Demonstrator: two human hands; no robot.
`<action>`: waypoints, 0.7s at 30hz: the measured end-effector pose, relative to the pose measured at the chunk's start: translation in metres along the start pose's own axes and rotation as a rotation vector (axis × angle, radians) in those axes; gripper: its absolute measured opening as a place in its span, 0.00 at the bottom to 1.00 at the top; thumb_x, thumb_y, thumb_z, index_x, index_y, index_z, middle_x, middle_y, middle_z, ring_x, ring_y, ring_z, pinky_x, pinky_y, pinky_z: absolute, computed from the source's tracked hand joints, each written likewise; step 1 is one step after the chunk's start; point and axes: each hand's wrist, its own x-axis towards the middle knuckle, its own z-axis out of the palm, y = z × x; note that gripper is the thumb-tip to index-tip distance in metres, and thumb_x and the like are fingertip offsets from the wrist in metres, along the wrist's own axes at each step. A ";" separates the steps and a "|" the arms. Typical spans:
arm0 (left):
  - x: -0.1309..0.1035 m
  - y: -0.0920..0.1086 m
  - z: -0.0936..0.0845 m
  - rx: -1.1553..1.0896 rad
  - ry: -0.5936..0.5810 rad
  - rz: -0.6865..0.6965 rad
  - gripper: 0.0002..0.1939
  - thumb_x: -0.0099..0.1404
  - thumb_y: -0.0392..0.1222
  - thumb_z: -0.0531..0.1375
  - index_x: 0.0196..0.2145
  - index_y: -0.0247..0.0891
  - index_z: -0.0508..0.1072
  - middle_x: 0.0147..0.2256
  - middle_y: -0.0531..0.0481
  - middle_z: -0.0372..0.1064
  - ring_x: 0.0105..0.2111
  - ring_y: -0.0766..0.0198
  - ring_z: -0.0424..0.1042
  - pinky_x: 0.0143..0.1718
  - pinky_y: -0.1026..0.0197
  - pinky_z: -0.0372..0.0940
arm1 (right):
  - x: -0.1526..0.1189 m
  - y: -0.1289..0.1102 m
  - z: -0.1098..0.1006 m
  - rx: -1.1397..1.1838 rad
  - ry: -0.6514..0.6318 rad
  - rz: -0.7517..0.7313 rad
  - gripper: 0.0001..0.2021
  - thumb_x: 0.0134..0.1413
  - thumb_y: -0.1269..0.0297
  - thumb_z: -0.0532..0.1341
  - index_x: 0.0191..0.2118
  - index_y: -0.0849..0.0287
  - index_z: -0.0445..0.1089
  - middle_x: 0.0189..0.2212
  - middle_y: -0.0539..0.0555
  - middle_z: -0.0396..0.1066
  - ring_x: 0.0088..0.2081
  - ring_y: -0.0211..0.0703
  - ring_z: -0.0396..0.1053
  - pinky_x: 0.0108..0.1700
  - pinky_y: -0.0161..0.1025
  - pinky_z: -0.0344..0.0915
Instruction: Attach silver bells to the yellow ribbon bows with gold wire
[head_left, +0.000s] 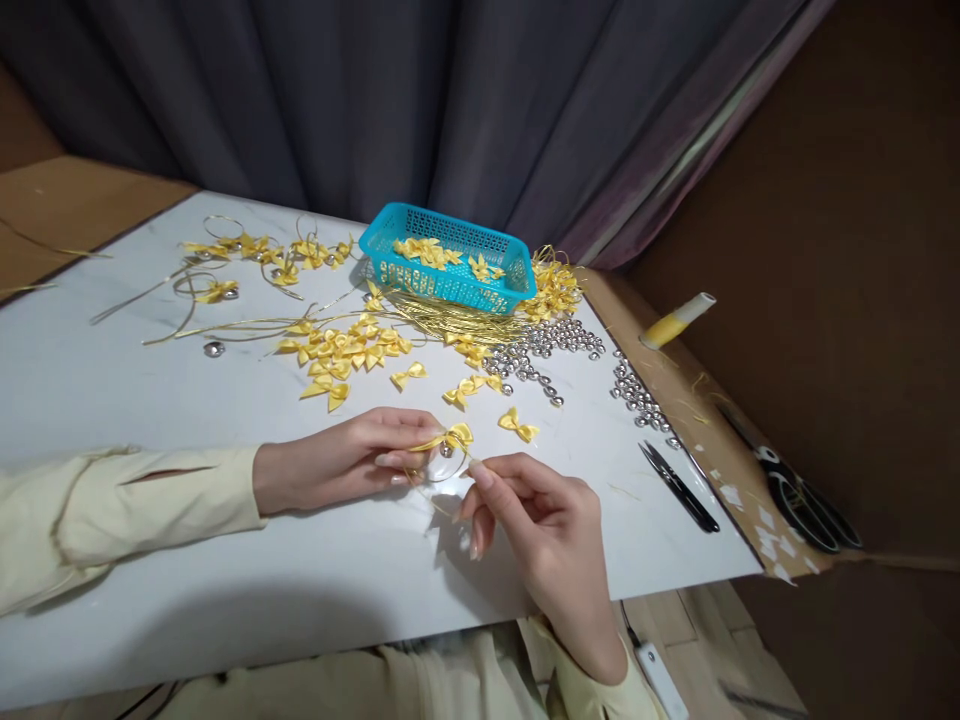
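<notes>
A yellow ribbon bow point(459, 434) with a small silver bell-like piece point(446, 450) under it is held just above the white table. My left hand point(367, 455) pinches the bow's left end between thumb and fingers. Thin gold cord loops below the bow. From the right, my right hand point(536, 510) closes thumb and forefinger on the cord near the bow; its other fingers curl loosely. Just beyond both hands lies a loose yellow bow point(518, 425), apart from them.
Behind are a pile of bows point(345, 345), a bundle of gold cords point(450, 318) and a blue basket point(448, 292) holding bows. Silver pieces point(544, 345) spread rightward. Black tweezers point(679, 487), scissors point(802, 500) and a yellow-white tube point(679, 320) are at the right.
</notes>
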 end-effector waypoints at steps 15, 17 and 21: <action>0.000 0.000 -0.002 -0.145 -0.059 -0.051 0.14 0.60 0.38 0.63 0.20 0.34 0.66 0.14 0.59 0.43 0.20 0.68 0.40 0.24 0.69 0.54 | 0.002 0.001 -0.004 -0.052 -0.041 -0.047 0.12 0.59 0.63 0.60 0.26 0.60 0.71 0.17 0.49 0.69 0.15 0.33 0.63 0.22 0.33 0.61; 0.000 0.000 -0.002 -0.149 -0.059 -0.059 0.13 0.59 0.38 0.63 0.20 0.34 0.67 0.14 0.59 0.42 0.20 0.68 0.40 0.24 0.69 0.54 | 0.002 0.002 -0.003 -0.050 -0.044 -0.053 0.12 0.58 0.63 0.60 0.25 0.60 0.71 0.17 0.49 0.69 0.15 0.33 0.62 0.22 0.33 0.61; 0.000 0.001 -0.003 -0.163 -0.055 -0.066 0.13 0.59 0.37 0.63 0.19 0.34 0.67 0.14 0.59 0.42 0.20 0.68 0.39 0.24 0.68 0.55 | 0.003 0.004 -0.002 -0.022 -0.054 -0.070 0.12 0.58 0.63 0.60 0.26 0.60 0.70 0.17 0.49 0.69 0.15 0.33 0.63 0.22 0.32 0.61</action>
